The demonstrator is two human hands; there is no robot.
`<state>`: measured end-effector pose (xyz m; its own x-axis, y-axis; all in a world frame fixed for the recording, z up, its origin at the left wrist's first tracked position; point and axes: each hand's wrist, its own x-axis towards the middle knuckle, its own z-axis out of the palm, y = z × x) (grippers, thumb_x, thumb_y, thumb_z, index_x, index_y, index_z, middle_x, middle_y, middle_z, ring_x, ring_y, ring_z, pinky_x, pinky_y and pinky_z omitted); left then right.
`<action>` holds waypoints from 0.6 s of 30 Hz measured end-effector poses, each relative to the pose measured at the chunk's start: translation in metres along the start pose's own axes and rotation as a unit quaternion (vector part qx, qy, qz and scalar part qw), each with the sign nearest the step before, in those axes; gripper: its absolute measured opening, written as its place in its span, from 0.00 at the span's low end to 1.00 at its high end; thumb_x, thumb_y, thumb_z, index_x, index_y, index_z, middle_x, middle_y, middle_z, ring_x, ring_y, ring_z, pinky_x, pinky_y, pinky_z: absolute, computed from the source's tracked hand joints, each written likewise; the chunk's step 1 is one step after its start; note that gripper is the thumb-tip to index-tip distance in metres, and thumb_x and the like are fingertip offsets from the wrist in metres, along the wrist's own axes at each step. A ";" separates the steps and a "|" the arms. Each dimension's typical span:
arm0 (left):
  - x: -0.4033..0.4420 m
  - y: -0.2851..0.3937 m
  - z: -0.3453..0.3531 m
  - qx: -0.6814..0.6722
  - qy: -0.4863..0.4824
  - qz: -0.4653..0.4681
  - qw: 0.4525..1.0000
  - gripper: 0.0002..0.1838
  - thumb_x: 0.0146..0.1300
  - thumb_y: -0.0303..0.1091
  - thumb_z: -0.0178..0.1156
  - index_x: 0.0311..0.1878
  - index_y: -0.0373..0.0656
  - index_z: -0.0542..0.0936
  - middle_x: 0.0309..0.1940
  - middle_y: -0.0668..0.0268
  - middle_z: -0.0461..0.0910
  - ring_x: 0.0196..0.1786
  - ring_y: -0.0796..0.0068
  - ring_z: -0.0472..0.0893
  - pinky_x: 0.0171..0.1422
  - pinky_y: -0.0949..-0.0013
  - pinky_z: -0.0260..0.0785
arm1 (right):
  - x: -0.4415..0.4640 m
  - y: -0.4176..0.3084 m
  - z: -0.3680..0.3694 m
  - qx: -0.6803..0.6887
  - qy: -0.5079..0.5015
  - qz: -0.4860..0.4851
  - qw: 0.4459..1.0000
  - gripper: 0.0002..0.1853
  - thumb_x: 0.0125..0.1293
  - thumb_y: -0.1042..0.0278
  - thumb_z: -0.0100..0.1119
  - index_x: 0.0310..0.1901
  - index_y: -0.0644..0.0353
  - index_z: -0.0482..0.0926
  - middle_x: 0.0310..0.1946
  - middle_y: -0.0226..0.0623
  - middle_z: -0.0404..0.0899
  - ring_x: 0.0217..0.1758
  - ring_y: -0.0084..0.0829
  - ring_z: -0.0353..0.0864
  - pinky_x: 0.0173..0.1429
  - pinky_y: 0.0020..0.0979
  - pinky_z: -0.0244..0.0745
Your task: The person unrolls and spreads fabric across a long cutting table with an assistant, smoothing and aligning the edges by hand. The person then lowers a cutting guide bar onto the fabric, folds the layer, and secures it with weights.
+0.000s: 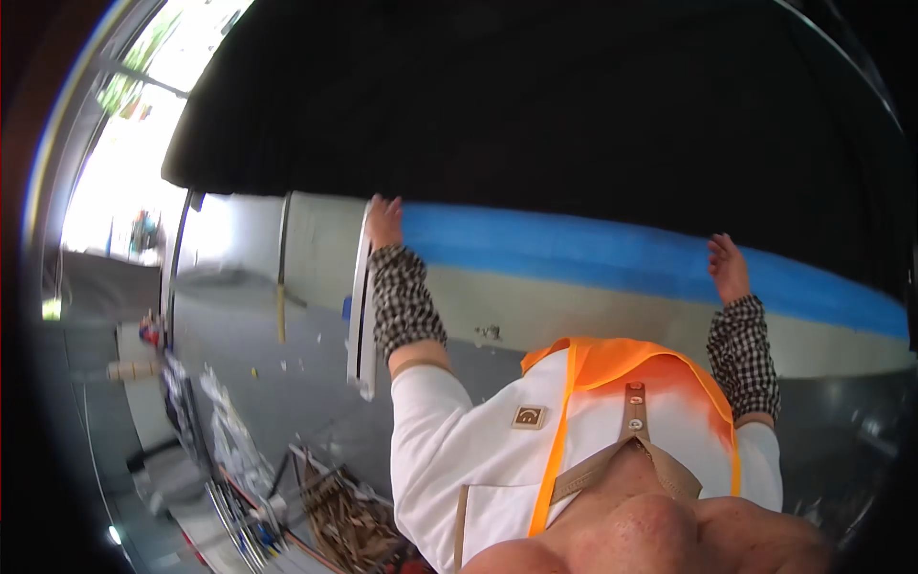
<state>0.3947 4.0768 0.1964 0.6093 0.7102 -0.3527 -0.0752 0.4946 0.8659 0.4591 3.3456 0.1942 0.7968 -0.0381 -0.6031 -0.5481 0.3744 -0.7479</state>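
A large black sheet, seemingly cloth [535, 105], fills the upper part of the head view, its near edge running above a blue strip [555, 244]. My left hand [385, 225] is at that edge near the strip's left end, fingers stretched and slightly apart. Farther right along the edge is my right hand [730, 270], its fingers loosely bent and apart. I see nothing held in either hand; whether the fingertips press on the black sheet is unclear. Checked sleeve covers [406, 297] wrap both forearms.
Below the blue strip runs a pale side panel [574, 301]. A long white bar [360, 325] stands beside my left forearm. On the floor at lower left lie brown scraps [349, 517], clear plastic wrap [234, 430] and several metal rods [234, 521]. A bright window [120, 182] is at left.
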 end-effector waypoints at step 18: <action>-0.037 0.010 0.213 0.237 0.171 0.016 0.956 0.19 0.64 0.43 0.68 0.47 0.36 0.80 0.29 0.64 0.78 0.28 0.73 0.77 0.28 0.71 0.63 | -0.031 -0.138 0.113 -0.218 -0.285 0.053 0.932 0.20 0.72 0.48 0.56 0.48 0.58 0.80 0.39 0.33 0.82 0.32 0.22 0.78 0.32 0.24 0.72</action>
<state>0.5396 3.9486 0.2932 0.3123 0.8838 -0.3485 0.3260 0.2449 0.9131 0.5389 3.3994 0.3477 0.6691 0.5226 -0.5284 -0.5841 -0.0697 -0.8087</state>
